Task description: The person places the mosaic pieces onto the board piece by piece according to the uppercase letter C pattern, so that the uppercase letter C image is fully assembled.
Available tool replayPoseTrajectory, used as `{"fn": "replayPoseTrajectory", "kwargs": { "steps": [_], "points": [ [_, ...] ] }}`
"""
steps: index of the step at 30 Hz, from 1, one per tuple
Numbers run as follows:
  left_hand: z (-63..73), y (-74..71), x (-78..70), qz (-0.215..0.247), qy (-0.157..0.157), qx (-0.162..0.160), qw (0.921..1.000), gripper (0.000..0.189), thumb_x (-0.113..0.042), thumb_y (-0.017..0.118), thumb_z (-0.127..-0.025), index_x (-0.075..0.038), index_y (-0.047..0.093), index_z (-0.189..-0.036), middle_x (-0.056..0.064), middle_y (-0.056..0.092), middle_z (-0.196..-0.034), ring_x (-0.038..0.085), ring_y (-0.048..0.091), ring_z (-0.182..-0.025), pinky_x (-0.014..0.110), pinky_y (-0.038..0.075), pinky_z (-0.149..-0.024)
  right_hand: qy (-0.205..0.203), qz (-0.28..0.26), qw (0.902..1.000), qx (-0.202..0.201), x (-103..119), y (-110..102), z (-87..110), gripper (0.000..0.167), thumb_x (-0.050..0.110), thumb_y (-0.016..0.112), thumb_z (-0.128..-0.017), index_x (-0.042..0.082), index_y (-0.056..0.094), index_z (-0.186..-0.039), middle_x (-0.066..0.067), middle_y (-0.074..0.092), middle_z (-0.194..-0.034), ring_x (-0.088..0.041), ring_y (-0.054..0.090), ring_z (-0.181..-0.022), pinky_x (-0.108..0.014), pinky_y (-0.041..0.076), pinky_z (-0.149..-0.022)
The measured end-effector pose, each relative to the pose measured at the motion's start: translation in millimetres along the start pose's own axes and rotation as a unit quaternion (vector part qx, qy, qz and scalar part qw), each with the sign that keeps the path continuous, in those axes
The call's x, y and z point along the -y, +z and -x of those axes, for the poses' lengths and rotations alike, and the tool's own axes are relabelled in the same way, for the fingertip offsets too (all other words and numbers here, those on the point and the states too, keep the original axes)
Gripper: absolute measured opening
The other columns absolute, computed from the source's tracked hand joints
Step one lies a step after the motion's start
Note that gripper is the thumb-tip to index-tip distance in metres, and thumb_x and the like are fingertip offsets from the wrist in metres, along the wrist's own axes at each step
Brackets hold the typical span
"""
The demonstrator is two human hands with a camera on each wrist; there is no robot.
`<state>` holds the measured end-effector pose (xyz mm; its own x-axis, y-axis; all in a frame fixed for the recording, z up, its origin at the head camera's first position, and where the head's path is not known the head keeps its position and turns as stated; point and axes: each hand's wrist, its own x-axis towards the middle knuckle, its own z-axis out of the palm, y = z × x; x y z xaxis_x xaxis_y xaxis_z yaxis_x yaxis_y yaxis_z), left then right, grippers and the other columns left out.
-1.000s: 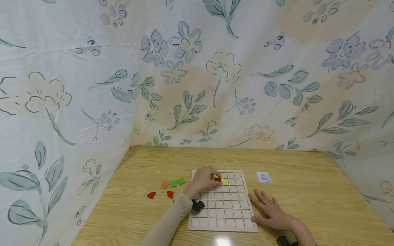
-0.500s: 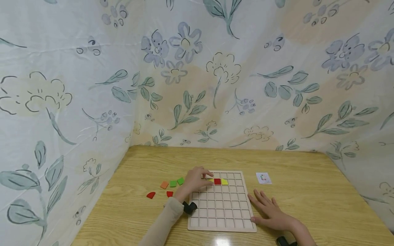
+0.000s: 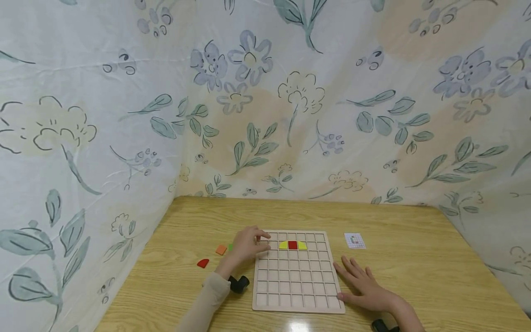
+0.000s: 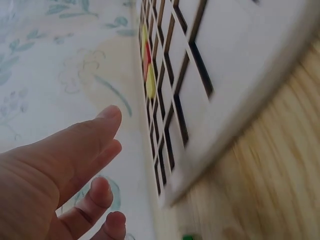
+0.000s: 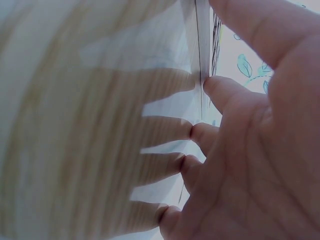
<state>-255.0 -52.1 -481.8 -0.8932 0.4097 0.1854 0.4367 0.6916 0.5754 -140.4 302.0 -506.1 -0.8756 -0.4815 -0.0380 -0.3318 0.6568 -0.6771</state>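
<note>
A pale wooden grid board point(image 3: 296, 279) lies on the table. In its second row from the back, a red square tile point(image 3: 292, 245) sits between two yellow quarter-circle tiles, a left one point(image 3: 284, 245) and a right one point(image 3: 302, 245). My left hand point(image 3: 245, 244) is above the board's left edge, thumb and fingers apart, holding nothing; the left wrist view shows the same bare fingers point(image 4: 107, 115). My right hand point(image 3: 367, 287) rests flat on the table, spread, with its thumb and index fingertip at the board's right edge.
Left of the board lie an orange square tile point(image 3: 221, 249), a green tile point(image 3: 230, 247) partly behind my left hand, and a red quarter-circle tile point(image 3: 203, 263). A small printed grid card point(image 3: 355, 240) lies at the back right. Floral cloth point(image 3: 265, 184) hangs behind the table.
My left hand has drawn away leftward from the red square tile, uncovering it and the left yellow tile. It now hides a green tile and a red quarter-circle. My right hand stays put.
</note>
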Motion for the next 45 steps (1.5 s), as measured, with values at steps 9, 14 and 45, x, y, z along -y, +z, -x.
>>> {"fn": "replayPoseTrajectory", "kwargs": {
  "steps": [9,14,45],
  "points": [
    [12.4,-11.3,19.0,-0.003,0.016,-0.013,0.9998,0.029,-0.029,0.075,-0.077,-0.015,0.072,-0.102,0.000,0.053,-0.072,0.021,0.052,-0.075,0.027,0.031,-0.062,-0.001,-0.007,1.0000,-0.002,2.5,-0.4,0.3,0.072,0.031,0.062,-0.087,0.005,0.028,-0.145,-0.030,0.005,-0.150,-0.057,-0.004,-0.132,-0.073,-0.010,-0.093],
    [19.7,-16.6,27.1,-0.012,0.007,-0.019,0.9997,0.029,-0.029,0.076,-0.076,-0.015,0.072,-0.102,0.002,0.053,-0.073,0.013,0.043,-0.067,0.026,0.030,-0.061,0.001,-0.005,1.0000,-0.002,-0.3,0.6,-0.5,0.071,0.032,0.061,-0.087,0.007,0.028,-0.146,-0.028,0.004,-0.150,-0.056,-0.003,-0.132,-0.072,-0.010,-0.094],
    [43.2,-45.1,73.4,-0.097,-0.065,-0.022,0.9929,0.028,-0.032,0.081,-0.069,-0.023,0.072,-0.093,-0.004,0.055,-0.083,0.017,0.045,-0.080,0.051,0.033,-0.080,-0.002,-0.005,1.0000,0.004,0.9,-1.3,2.1,0.073,0.032,0.060,-0.089,0.005,0.024,-0.146,-0.030,0.003,-0.150,-0.055,-0.005,-0.133,-0.073,-0.010,-0.093]
  ]
}}
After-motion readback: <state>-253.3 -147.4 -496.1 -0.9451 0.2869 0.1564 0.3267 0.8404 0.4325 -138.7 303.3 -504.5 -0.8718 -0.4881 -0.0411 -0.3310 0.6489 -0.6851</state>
